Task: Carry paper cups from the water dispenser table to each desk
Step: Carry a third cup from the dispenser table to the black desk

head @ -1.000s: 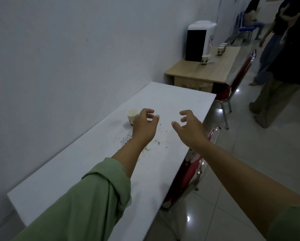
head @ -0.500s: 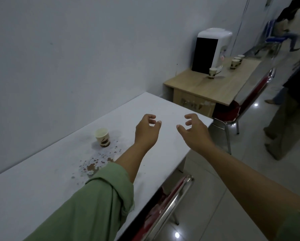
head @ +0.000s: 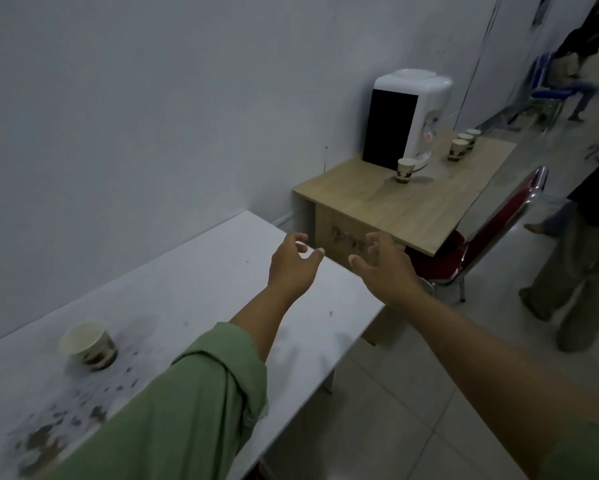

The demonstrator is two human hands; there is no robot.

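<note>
A paper cup stands on the white desk at lower left, beside a patch of brown stains. My left hand and my right hand are stretched forward over the desk's far end, fingers curled apart, holding nothing. Ahead stands the wooden dispenser table with a white water dispenser. One paper cup sits in front of the dispenser. Three more paper cups stand in a row to its right.
A red chair with a chrome frame is tucked at the wooden table's right side. A person in dark top and tan trousers stands on the tiled floor at right. Another person sits on a blue chair far back. The grey wall runs along the left.
I have moved forward along the white desk toward the dispenser table. The cup on the desk has slid back to my lower left. Both hands stay empty.
</note>
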